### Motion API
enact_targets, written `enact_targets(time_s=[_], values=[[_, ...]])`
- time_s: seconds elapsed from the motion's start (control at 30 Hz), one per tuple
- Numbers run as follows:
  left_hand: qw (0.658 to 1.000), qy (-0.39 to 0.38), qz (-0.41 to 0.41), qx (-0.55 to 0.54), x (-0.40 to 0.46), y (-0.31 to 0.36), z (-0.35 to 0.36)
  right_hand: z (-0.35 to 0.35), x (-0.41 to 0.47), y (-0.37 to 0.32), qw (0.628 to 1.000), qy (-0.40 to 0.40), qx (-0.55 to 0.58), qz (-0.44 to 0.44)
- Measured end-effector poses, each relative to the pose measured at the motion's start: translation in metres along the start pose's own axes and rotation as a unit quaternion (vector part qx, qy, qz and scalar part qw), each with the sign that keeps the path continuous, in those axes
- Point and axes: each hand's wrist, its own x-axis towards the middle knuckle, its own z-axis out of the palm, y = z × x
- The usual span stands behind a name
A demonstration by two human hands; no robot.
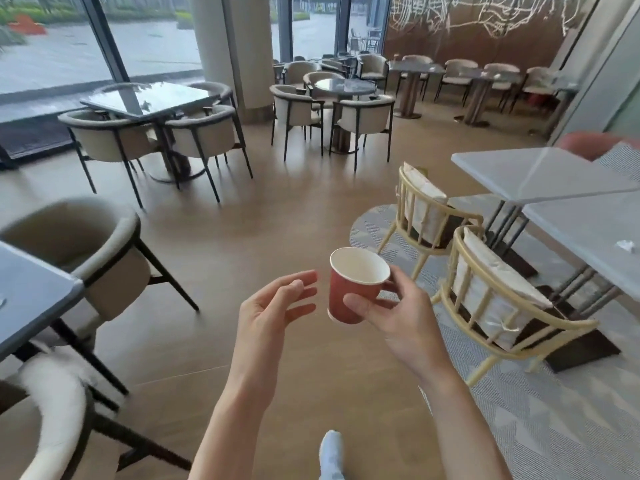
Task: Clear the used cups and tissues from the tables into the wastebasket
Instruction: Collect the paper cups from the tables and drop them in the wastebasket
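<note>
A red paper cup point(341, 292) with a white inside is held upright in front of me, over the wooden floor. My right hand point(398, 315) grips it, thumb on the near side and fingers round the far side. My left hand point(273, 310) hovers just left of the cup with relaxed fingers, touching nothing. A crumpled white tissue point(626, 245) lies on the pale table point(588, 230) at the right. No wastebasket is in view.
Two yellow wooden chairs point(491, 292) stand by the right tables on a grey rug. A grey table point(31, 292) and padded chairs point(86, 247) are at my left. More tables and chairs fill the back by the windows. Open floor lies ahead.
</note>
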Motion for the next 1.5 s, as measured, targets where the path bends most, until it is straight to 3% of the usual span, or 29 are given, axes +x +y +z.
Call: enact_targets(time_s=[0.23,0.6,0.8,1.0,1.5], values=[[0.999,0.032,-0.004,0.02,0.2,-0.009,0.003,0.03,0.201,0.047,0.998,0.043,0.042,0.025],[0.996,0.09,0.02,0.007,0.438,0.001,-0.023,0.107,0.448,0.06,0.999,-0.001,0.037,0.004],[0.998,0.056,-0.008,0.002,0.588,-0.025,-0.037,0.162,0.566,0.103,0.999,0.005,0.012,0.033],[1.0,-0.012,-0.02,-0.012,0.759,-0.002,-0.042,0.195,0.714,0.09,0.998,0.047,-0.016,0.028],[0.993,-0.11,-0.03,0.04,1.067,-0.03,0.054,0.168,0.998,0.168,0.983,0.179,-0.004,0.047]])
